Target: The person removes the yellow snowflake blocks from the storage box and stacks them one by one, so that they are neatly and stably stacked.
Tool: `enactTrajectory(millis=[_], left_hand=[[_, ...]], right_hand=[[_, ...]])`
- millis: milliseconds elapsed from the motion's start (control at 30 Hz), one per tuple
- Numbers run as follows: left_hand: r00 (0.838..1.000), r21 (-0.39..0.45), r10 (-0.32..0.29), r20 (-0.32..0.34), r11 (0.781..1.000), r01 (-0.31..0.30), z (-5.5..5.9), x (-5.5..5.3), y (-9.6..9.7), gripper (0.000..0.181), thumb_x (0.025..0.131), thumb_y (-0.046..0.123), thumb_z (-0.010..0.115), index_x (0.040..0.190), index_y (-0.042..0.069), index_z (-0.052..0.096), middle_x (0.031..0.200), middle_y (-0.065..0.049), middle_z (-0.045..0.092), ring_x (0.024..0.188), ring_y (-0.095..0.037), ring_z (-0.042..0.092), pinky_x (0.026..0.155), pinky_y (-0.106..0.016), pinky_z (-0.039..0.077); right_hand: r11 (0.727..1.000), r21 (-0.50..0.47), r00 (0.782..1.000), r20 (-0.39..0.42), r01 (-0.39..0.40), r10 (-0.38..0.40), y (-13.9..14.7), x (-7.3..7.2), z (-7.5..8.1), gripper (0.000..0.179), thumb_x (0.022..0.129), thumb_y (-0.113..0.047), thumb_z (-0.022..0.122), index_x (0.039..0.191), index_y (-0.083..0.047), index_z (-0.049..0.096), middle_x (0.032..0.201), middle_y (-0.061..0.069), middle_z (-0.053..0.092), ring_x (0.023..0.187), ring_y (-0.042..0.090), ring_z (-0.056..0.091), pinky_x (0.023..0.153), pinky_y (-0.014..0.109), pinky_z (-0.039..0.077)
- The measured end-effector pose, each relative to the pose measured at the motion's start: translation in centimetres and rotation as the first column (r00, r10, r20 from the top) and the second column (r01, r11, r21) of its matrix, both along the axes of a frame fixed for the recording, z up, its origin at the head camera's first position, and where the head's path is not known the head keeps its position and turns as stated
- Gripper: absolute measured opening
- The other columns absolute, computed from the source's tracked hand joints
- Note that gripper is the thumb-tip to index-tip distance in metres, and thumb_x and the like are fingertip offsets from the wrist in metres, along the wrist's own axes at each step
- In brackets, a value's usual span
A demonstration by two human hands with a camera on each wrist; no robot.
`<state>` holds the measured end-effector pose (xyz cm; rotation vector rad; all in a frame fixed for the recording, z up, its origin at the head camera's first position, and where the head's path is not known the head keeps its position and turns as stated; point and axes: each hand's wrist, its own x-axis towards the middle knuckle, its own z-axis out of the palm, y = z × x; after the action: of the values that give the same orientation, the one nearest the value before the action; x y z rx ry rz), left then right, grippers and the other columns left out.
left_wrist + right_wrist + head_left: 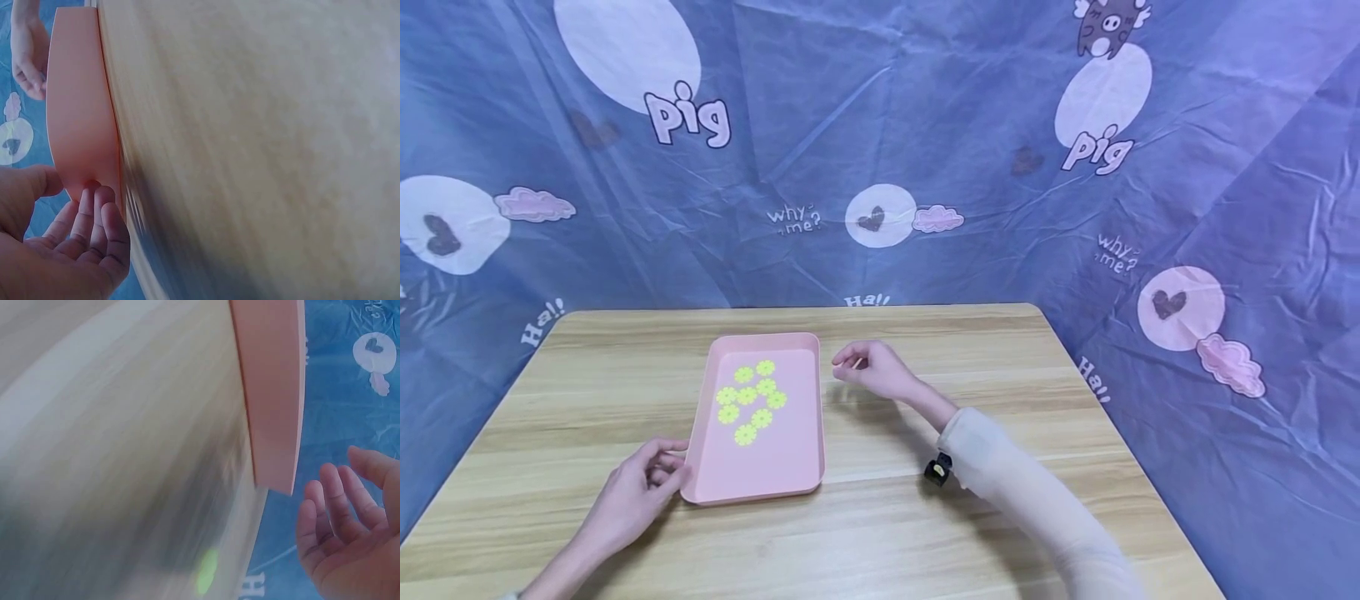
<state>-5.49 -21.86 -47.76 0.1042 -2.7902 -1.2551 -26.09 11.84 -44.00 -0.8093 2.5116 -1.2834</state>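
9 yellow-green, flower-shaped pieces (747,396) in pink, plastic-looking rectangular tray (771,465); left hand (634,492) pinches near-left corner, seemingly steadying; right hand (878,369), empty, relaxed beside right edge; likely next need: 2-handed hold.

In the head view, a crumpled blue fabric backdrop (820,50) rises behind a pale wood-grain tabletop (1000,358). Printed on it are white "pig" lettering (687,115) at ten o'clock, a white oval (898,215) with a dark heart (872,219) at twelve, and a puffy pink cloud (1230,364) at three.
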Motion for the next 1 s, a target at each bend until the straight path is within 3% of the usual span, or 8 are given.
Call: enactTrajectory(millis=[367, 633, 833, 1000], left_hand=[[1.000, 0.008, -0.009, -0.009, 1.000, 0.009, -0.3, -0.3, -0.3, 0.036, 0.096, 0.011, 0.075, 0.128, -0.001, 0.064, 0.102, -0.010, 0.076, 0.073, 0.005, 0.059, 0.067, -0.021, 0.050], [1.000, 0.001, -0.015, -0.025, 1.000, 0.015, -0.6, -0.6, -0.6, 0.036, 0.095, 0.012, 0.076, 0.128, 0.000, 0.065, 0.103, -0.010, 0.076, 0.074, 0.006, 0.058, 0.068, -0.021, 0.050], [1.000, 0.000, -0.027, -0.010, 1.000, 0.027, -0.6, -0.8, -0.8, 0.037, 0.095, 0.013, 0.075, 0.128, -0.001, 0.064, 0.103, -0.009, 0.075, 0.075, 0.006, 0.058, 0.068, -0.021, 0.050], [0.999, 0.001, -0.030, 0.015, 1.000, 0.030, -0.4, -0.7, -0.7, 0.038, 0.096, 0.013, 0.075, 0.129, -0.001, 0.063, 0.103, -0.008, 0.075, 0.075, 0.005, 0.058, 0.067, -0.021, 0.050]], right_hand=[[0.993, 0.024, 0.993, -0.021, -0.114, 0.115, -4.9, -0.3, 0.5, 0.025, 0.094, -0.014, 0.078, 0.114, 0.000, 0.074, 0.099, 0.014, 0.076, 0.080, 0.013, 0.066, 0.077, 0.017, 0.054], [0.971, 0.042, 0.971, -0.035, -0.236, 0.237, -7.2, -1.4, 0.6, 0.027, 0.095, -0.010, 0.076, 0.119, 0.002, 0.073, 0.108, 0.015, 0.077, 0.096, 0.020, 0.072, 0.089, 0.022, 0.058], [0.956, 0.053, 0.958, 0.010, -0.287, 0.287, -8.2, -2.0, -0.1, 0.025, 0.094, -0.004, 0.075, 0.119, 0.003, 0.073, 0.107, 0.017, 0.076, 0.092, 0.021, 0.073, 0.083, 0.019, 0.057], [0.936, 0.113, 0.940, -0.031, -0.333, 0.338, -9.0, -2.6, -0.8, 0.021, 0.094, -0.003, 0.076, 0.114, 0.002, 0.075, 0.102, 0.015, 0.078, 0.087, 0.017, 0.072, 0.078, 0.017, 0.056]])
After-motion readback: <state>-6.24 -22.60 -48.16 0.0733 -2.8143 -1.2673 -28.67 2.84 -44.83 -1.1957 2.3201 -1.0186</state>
